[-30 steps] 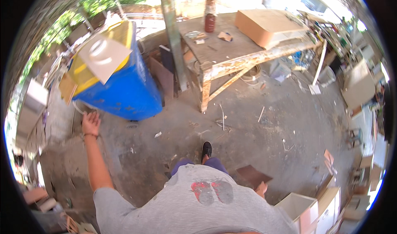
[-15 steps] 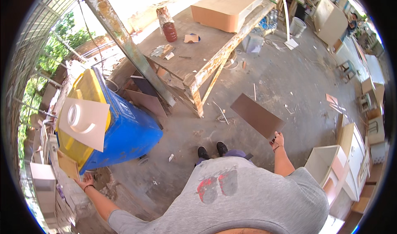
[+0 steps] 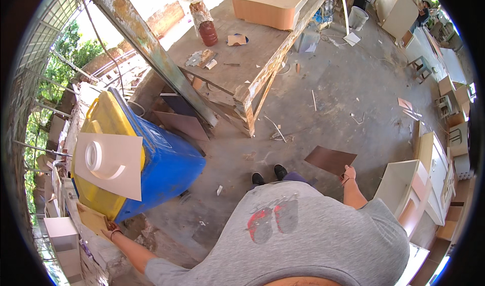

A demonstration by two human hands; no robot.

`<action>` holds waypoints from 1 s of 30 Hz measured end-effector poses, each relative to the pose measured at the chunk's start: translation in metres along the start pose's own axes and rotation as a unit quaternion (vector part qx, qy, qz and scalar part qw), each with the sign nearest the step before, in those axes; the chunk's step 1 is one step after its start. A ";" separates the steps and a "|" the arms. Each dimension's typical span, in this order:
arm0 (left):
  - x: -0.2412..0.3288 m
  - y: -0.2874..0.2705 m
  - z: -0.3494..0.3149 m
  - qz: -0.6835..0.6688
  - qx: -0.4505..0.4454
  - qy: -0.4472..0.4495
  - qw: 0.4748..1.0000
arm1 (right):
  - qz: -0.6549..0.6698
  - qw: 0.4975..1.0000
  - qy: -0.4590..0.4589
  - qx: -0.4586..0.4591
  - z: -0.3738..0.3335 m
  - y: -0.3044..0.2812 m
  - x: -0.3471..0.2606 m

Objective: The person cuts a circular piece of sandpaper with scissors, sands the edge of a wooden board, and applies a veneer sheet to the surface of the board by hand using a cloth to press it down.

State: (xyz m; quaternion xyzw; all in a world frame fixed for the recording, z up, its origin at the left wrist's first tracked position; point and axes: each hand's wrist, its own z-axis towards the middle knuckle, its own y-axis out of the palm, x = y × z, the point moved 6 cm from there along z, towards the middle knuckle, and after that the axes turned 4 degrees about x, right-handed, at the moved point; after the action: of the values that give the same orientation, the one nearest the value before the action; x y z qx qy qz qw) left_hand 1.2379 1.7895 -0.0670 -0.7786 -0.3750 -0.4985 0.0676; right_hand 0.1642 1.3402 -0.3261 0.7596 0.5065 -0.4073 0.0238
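A dark brown rectangular panel (image 3: 328, 160) hangs out in front of me on the right. My right hand (image 3: 348, 174) is closed on its near right edge. On the left, my left hand (image 3: 110, 230) grips the corner of a small tan board (image 3: 92, 219), beside the near end of a blue bin (image 3: 169, 160) with a yellow lid (image 3: 100, 197). Lying on that lid is a light beige sheet (image 3: 126, 152), with a white ring (image 3: 93, 156) and a curved white strip on top. The fingertips of my left hand are partly hidden.
A worn wooden workbench (image 3: 222, 79) bears a red-brown jar (image 3: 207, 33) and a large curved-edge board piece. A rusty post (image 3: 166, 69) stands between bin and bench. White cabinets (image 3: 404, 185) stand at right. Scraps litter the floor. A person (image 3: 423, 13) is far right.
The brown panel has tilted, looks shorter, and has come nearer my body. My left hand has closed on the tan board's corner. The whole view has shifted slightly.
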 end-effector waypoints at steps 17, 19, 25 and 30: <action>0.037 -0.019 0.018 -0.160 0.045 0.094 0.982 | 0.015 0.999 -0.019 -0.033 -0.003 0.028 -0.031; 0.050 -0.017 0.004 -0.212 0.021 0.172 0.962 | 0.014 1.000 -0.015 -0.021 0.004 0.021 -0.037; 0.044 -0.090 -0.101 -0.152 0.026 0.355 0.922 | 0.039 0.999 0.016 -0.024 0.042 0.018 -0.022; -0.037 -0.130 -0.362 -0.302 0.175 0.358 0.866 | 0.087 0.995 0.053 0.010 0.091 0.002 -0.017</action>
State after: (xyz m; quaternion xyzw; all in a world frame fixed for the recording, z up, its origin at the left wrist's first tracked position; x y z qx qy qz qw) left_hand 0.8821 1.6895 0.0462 -0.3707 -0.6232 -0.6651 0.1787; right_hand 0.1090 1.2856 -0.3770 0.8217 0.4348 -0.3677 0.0242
